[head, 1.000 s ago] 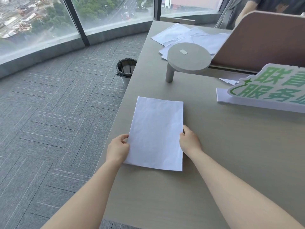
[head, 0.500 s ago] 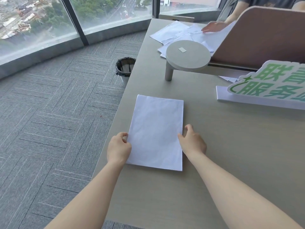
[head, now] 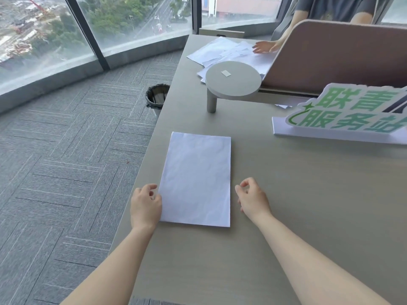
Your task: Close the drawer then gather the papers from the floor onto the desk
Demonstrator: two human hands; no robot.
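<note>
A neat stack of white papers lies flat on the beige desk, near its left edge. My left hand rests at the stack's lower left edge, fingers loosely curled, holding nothing. My right hand hovers just right of the stack, a small gap between them, fingers apart and empty. No drawer is in view. The grey carpet to the left shows no papers.
A round grey stand rises behind the stack. A green-lettered sign stands at the right. Loose sheets lie at the far end, where another person's hand touches them beside a brown partition. A black bin sits on the floor.
Both my hands have let go of the stack's side edges and pulled slightly outward. At the far end, another person's hand has come onto the loose sheets.
</note>
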